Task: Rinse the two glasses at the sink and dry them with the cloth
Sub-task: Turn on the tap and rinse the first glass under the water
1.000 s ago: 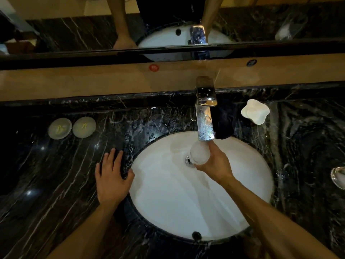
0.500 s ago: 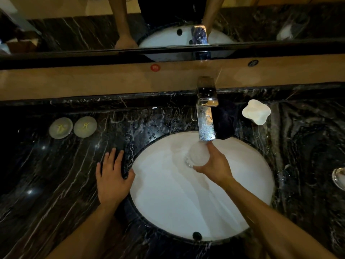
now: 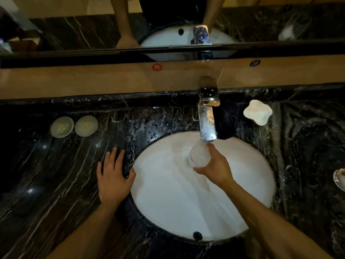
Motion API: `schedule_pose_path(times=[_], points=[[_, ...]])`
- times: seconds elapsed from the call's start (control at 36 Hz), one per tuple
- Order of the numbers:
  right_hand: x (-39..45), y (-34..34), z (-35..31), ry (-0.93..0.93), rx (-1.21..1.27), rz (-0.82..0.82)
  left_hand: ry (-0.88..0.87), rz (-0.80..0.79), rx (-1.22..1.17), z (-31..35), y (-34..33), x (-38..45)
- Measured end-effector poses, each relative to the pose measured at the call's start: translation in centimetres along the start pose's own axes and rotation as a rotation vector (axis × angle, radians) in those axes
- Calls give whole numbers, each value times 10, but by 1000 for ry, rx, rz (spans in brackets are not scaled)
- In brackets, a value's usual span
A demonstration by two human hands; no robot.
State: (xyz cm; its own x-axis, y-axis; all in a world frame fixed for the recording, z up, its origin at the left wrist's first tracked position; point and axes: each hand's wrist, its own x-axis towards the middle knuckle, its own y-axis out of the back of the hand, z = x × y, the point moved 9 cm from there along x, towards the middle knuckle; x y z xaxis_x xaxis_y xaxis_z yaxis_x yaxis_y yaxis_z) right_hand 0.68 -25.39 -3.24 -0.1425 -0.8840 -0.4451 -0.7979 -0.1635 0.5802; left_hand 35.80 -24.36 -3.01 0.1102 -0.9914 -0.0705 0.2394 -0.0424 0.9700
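The right hand [image 3: 214, 170] holds a glass [image 3: 199, 156] over the white sink [image 3: 168, 202], just under the tap [image 3: 207, 126], its grip wrapped around the glass from the side. The left hand [image 3: 113, 176] lies flat on the dark marble tabletop [image 3: 56, 174] at the sink's left rim, fingers spread and holding nothing.

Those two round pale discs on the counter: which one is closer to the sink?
The right-hand disc. It lies nearer the white sink, with the other disc just beyond it to the left. Both lie flat on the dark marble, above the left hand.
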Motion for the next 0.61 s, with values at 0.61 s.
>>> schedule_pose_path(times=[0.61], points=[[-27,-78,14,-720,1180,-491,2,3,2,-1,0,0]])
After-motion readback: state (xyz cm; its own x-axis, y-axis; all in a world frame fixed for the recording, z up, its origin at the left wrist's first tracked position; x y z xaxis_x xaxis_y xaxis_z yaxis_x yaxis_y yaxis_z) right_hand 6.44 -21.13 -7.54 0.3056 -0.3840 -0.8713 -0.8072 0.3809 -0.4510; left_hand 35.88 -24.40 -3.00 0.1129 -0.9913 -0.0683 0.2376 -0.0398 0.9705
